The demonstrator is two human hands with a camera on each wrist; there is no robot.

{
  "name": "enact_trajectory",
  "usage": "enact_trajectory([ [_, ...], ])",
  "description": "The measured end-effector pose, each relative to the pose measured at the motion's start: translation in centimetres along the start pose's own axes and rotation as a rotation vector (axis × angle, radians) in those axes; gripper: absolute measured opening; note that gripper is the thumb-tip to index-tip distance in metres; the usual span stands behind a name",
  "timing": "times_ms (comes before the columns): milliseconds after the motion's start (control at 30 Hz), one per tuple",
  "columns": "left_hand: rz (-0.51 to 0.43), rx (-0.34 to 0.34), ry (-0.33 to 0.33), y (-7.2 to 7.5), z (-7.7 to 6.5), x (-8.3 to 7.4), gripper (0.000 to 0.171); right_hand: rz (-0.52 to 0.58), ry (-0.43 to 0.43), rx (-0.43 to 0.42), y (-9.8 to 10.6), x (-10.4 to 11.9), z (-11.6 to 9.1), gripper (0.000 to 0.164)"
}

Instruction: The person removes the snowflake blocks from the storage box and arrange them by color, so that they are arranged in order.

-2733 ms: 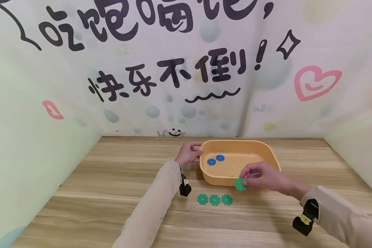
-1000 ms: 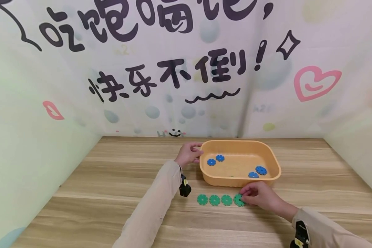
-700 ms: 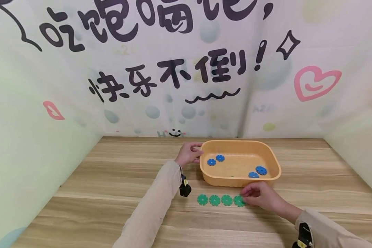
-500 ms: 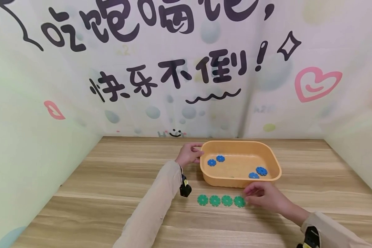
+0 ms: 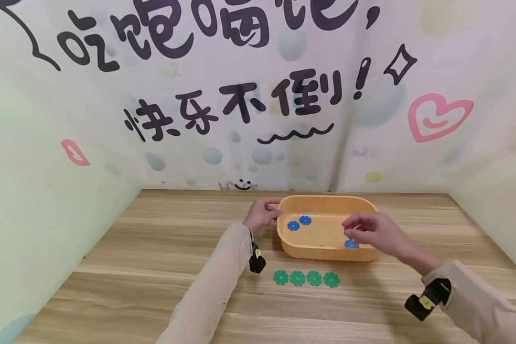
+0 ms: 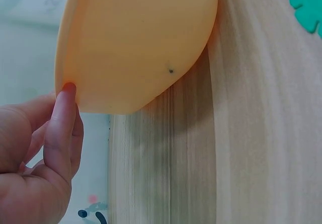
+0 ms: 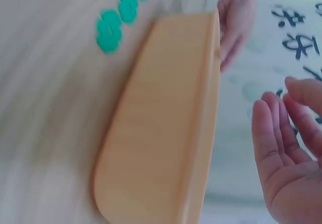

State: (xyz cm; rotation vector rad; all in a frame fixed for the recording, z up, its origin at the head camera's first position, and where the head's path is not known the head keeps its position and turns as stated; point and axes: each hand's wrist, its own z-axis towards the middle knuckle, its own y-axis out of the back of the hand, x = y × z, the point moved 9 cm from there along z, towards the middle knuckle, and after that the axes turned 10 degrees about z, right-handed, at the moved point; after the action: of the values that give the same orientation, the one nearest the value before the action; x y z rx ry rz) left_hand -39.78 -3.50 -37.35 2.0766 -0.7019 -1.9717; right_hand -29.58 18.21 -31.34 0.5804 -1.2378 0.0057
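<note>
A shallow orange plastic basin (image 5: 318, 253) stands on the table toward the back. My left hand (image 5: 261, 213) grips its left end at the rim; in the left wrist view the hand's fingertip (image 6: 69, 89) presses the outer wall (image 6: 136, 43). Over the basin's right side hovers my right hand (image 5: 376, 232), fingers loosely bent and nothing between them, as the right wrist view also shows. Below it lies a blue notched disc (image 5: 351, 243), partly covered by the hand. Two more blue discs (image 5: 293, 225) rest at the left inside the basin.
Several green notched discs (image 5: 297, 278) lie in a straight row on the wooden table (image 5: 176, 239), in front of the basin. A printed white curtain (image 5: 198, 157) closes off the back, with pale walls on both sides.
My right hand set a green disc at the right end of the row, let go, then rose back and up over the basin. The left hand stays at the rim.
</note>
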Motion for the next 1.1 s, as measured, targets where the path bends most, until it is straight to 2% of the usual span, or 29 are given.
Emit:
enact_trajectory([
  [67,-0.002,0.002,0.003,0.0,0.1,0.1,0.036,-0.019,-0.03,0.005,0.4,-0.6,0.8,0.024],
  [267,-0.007,-0.001,0.003,0.0,0.2,0.1,0.036,0.031,-0.119,0.037,0.9,-4.0,3.0,0.033],
  [467,-0.006,0.004,0.014,-0.1,0.1,0.2,0.036,0.027,-0.19,0.15,0.2,-6.7,3.9,0.035],
  [600,-0.002,-0.002,0.016,0.0,0.0,0.2,0.036,-0.018,-0.218,0.218,-0.4,-7.6,4.2,0.034],
  [933,-0.01,-0.007,-0.008,0.0,0.0,0.0,0.036,-0.1,-0.303,0.273,-1.3,-9.4,4.2,0.032],
  [1067,-0.015,-0.009,-0.005,-0.1,0.0,0.0,0.036,-0.092,-0.305,0.349,-1.9,-9.2,3.9,0.028],
  [1100,-0.012,-0.009,-0.003,-0.1,0.0,0.0,0.036,-0.102,-0.282,0.372,-2.1,-8.9,3.9,0.026],
])
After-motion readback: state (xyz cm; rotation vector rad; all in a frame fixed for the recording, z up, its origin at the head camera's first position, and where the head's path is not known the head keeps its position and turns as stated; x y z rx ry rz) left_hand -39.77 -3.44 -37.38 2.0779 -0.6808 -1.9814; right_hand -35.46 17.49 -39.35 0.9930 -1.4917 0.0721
